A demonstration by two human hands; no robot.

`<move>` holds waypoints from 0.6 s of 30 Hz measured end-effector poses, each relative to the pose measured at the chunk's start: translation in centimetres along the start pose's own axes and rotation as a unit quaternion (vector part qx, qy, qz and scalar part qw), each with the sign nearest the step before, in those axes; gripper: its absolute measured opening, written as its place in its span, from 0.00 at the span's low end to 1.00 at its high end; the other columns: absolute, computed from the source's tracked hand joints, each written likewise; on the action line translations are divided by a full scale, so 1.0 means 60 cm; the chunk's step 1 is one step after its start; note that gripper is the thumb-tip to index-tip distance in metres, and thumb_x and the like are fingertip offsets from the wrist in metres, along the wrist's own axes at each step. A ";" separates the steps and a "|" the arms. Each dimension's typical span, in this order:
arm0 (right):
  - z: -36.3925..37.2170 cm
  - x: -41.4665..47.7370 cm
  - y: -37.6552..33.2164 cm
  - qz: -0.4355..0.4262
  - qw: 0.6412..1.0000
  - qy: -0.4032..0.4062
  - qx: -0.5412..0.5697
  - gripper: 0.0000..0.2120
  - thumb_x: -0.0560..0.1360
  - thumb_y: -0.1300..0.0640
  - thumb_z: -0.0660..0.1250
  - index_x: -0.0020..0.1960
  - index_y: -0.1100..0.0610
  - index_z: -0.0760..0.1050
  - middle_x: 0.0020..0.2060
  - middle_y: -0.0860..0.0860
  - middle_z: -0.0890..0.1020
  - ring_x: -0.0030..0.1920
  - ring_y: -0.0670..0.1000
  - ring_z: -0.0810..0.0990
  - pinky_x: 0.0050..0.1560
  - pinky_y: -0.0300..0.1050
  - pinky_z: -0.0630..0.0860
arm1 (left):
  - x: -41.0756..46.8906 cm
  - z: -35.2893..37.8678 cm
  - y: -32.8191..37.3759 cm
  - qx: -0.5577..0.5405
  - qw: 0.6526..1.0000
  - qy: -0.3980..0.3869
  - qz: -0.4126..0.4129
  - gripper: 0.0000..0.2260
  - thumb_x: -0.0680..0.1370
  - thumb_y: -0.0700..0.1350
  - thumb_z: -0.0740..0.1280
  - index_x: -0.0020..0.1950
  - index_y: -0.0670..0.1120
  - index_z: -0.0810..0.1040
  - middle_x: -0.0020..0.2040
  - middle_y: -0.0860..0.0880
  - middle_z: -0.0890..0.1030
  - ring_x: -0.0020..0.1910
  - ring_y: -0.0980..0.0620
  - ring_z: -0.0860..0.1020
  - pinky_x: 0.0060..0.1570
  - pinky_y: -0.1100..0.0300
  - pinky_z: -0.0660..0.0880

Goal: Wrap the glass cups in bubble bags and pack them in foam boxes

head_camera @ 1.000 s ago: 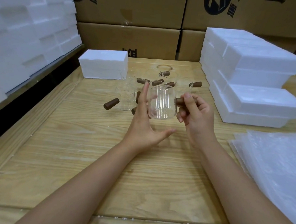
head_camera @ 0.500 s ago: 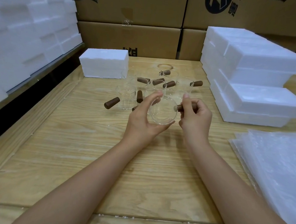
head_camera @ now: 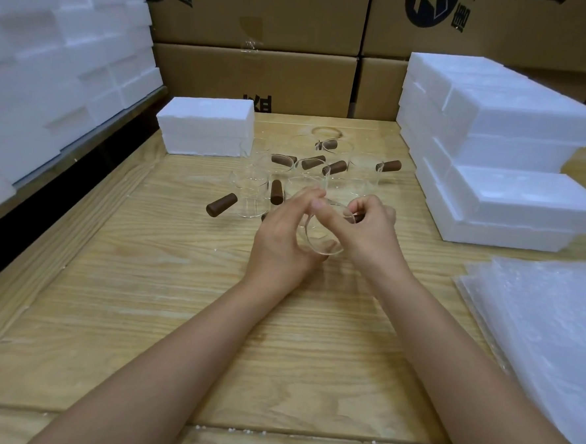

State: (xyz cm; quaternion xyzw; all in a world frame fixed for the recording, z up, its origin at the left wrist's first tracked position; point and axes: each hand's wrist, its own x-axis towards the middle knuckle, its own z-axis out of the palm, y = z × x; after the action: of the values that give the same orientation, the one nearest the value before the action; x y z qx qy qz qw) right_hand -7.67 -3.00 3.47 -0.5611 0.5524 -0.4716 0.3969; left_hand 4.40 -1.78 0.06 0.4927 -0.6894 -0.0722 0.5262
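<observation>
Two hands come together on one glass cup (head_camera: pixel 321 239), held a little above the counter (head_camera: pixel 163 299), near its middle. The left hand (head_camera: pixel 284 231) has its fingers curled round the wall of the cup, with the thumb below. The right hand (head_camera: pixel 370 230) is closed on the other side, where a small piece of brown handle shows between the fingers. The cup is tilted, with one round end turned toward the person. Just behind the hands, the other glass cups (head_camera: pixel 252 193) stand on the counter in a loose group, and their brown handles point in different directions. Behind this group, to the left, lies a single white foam box (head_camera: pixel 206 125). To the right, more foam boxes (head_camera: pixel 505 156) are stacked in steps. At the right edge, near the person, a flat pile of clear bubble bags (head_camera: pixel 546 326) lies on the counter. Cardboard cartons (head_camera: pixel 256 75) stand along the back, and white foam blocks (head_camera: pixel 61 53) fill the left side.
</observation>
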 end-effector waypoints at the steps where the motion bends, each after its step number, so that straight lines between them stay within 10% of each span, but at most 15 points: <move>1: 0.000 0.000 0.000 0.005 1.000 -0.009 -0.011 0.25 0.60 0.37 0.75 0.43 0.49 0.66 0.49 0.45 0.65 0.45 0.43 0.72 0.49 0.40 0.75 | 0.000 0.000 0.000 0.005 1.000 0.001 0.002 0.29 0.65 0.40 0.79 0.64 0.41 0.76 0.63 0.47 0.79 0.61 0.50 0.77 0.62 0.49 0.73; 10: -0.020 -0.010 -0.011 -0.047 0.983 -0.086 -0.156 0.34 0.52 0.36 0.74 0.50 0.47 0.62 0.48 0.42 0.60 0.59 0.49 0.67 0.57 0.42 0.70 | 0.002 -0.003 -0.006 -0.015 0.998 -0.018 -0.050 0.31 0.62 0.40 0.80 0.64 0.49 0.76 0.48 0.60 0.77 0.47 0.65 0.75 0.48 0.74 0.69; 18: -0.050 0.003 -0.014 -0.108 0.981 -0.146 -0.063 0.22 0.60 0.52 0.80 0.49 0.47 0.72 0.57 0.51 0.73 0.52 0.44 0.76 0.52 0.35 0.69 | 0.007 -0.013 0.000 -0.130 0.984 -0.011 -0.124 0.26 0.61 0.55 0.76 0.56 0.67 0.72 0.52 0.69 0.78 0.54 0.65 0.79 0.55 0.56 0.77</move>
State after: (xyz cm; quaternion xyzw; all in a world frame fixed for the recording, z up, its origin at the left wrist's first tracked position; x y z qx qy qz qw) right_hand -10.37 -2.87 4.99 -0.7038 0.4536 -0.3891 0.3842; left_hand 5.01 -1.75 0.67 0.5008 -0.6132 -0.2318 0.5652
